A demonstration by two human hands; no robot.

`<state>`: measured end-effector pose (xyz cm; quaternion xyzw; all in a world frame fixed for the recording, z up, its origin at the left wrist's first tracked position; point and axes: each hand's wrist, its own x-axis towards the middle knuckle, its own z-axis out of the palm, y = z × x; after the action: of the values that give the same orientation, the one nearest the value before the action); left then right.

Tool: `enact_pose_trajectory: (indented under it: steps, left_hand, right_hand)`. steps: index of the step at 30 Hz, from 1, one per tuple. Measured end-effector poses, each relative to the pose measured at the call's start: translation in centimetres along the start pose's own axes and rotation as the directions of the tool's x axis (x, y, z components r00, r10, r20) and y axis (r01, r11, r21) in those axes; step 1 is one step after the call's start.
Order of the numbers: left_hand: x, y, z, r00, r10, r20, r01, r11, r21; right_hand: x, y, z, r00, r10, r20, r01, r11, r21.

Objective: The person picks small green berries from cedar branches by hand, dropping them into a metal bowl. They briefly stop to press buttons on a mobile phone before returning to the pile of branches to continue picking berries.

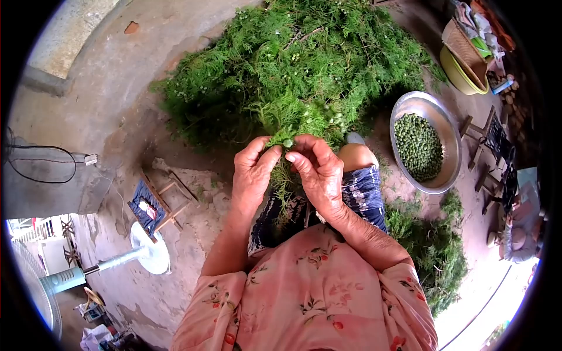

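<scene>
A leafy green sprig (285, 175) hangs between my two hands, above my lap. My left hand (256, 169) pinches it near the top with thumb and forefinger. From the other side my right hand (318, 171) is closed, its thumb and forefinger at a small pale green cone (287, 143) on the sprig; whether the fingertips grip the cone or the stem is too small to tell. Just beyond the hands lies a large heap of green branches (304, 64) dotted with small cones. To the right stands a metal bowl (451, 158) holding many round green cones.
More cut greenery (436, 257) lies on the floor at the lower right. A folding stool (153, 207) and a standing fan (64, 281) are at the left. At the upper right are a yellow-green basin (462, 73) with a basket, and further stools (489, 137).
</scene>
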<state>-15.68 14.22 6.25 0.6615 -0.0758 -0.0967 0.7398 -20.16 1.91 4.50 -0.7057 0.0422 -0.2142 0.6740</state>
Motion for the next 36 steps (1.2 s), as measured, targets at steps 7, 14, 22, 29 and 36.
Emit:
enact_pose_trajectory:
  steps: [7, 14, 22, 29, 36]
  left_hand:
    - [-0.9, 1.3, 0.8, 0.993, 0.107, 0.047, -0.116, 0.956, 0.268]
    - [-1.4, 1.5, 1.2, 0.990, 0.126, 0.062, -0.138, 0.958, 0.250]
    - [-1.2, 0.4, 0.4, 0.999, 0.015, 0.049, -0.017, 0.999, 0.030]
    - [-1.1, -0.1, 0.5, 0.999, -0.028, 0.041, 0.035, 0.983, -0.179]
    - [-1.0, -0.3, 0.3, 0.999, -0.047, -0.010, 0.046, 0.996, -0.075]
  right_hand:
    - [0.1, -0.7, -0.2, 0.997, 0.082, 0.001, -0.081, 0.979, 0.189]
    - [-0.1, -1.8, -1.0, 0.988, 0.145, 0.047, -0.151, 0.973, 0.173]
    - [0.3, -1.2, -2.3, 0.856, 0.404, 0.323, -0.517, 0.631, 0.578]
    - [2.0, -1.8, -3.4, 0.833, 0.445, 0.328, -0.523, 0.443, 0.728]
    - [1.6, -1.2, -2.1, 0.824, 0.458, 0.333, -0.567, 0.670, 0.479]
